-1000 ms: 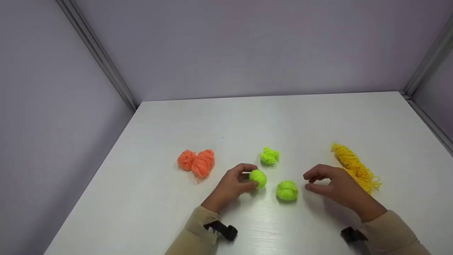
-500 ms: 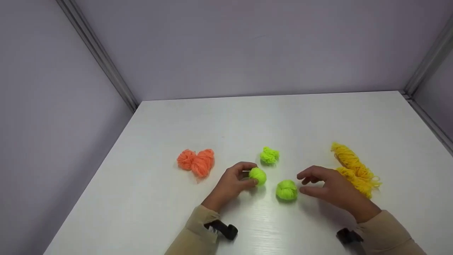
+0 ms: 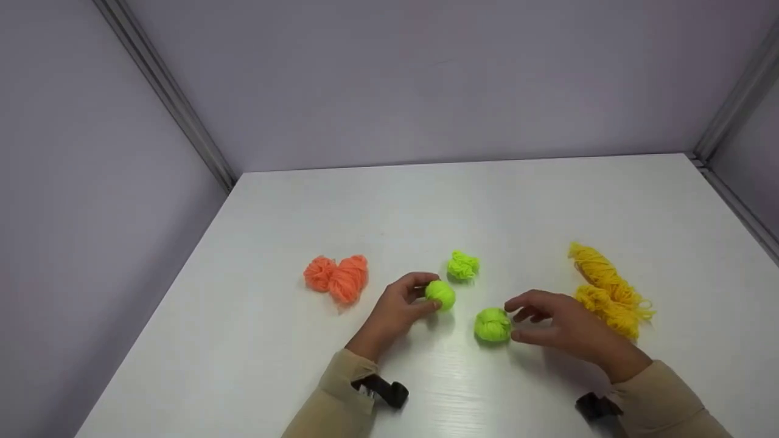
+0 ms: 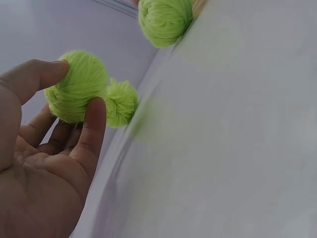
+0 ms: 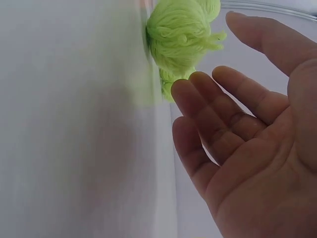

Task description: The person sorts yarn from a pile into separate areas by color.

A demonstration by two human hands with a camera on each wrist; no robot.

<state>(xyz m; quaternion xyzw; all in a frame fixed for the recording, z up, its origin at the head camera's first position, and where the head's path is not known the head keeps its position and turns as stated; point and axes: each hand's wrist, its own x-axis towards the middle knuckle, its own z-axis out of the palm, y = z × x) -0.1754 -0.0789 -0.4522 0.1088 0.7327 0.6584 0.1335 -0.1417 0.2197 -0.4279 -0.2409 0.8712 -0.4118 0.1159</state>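
My left hand (image 3: 395, 310) pinches a round lime-green ball of yarn (image 3: 440, 295) between thumb and fingers; the left wrist view shows this held ball (image 4: 79, 87) clear of the tabletop. A second lime-green yarn ball (image 3: 492, 325) sits on the table to its right. Close beside that ball is my right hand (image 3: 572, 325), fingers loosely bent, thumb apart, nothing held. In the right wrist view the fingertips stand just short of the resting ball (image 5: 179, 34), which has a loose strand end sticking out. A smaller, looser lime-green yarn bundle (image 3: 464, 266) lies behind them.
Orange yarn bundles (image 3: 347, 280) lie to the left on the white table (image 3: 243, 340). Yellow yarn hanks (image 3: 611, 289) are at the right, just beyond the right hand. Pale panels (image 3: 426, 79) enclose the back and sides.
The right hand has moved left, closing in on the resting yarn ball. My left hand has lifted slightly and away, still pinching its ball.
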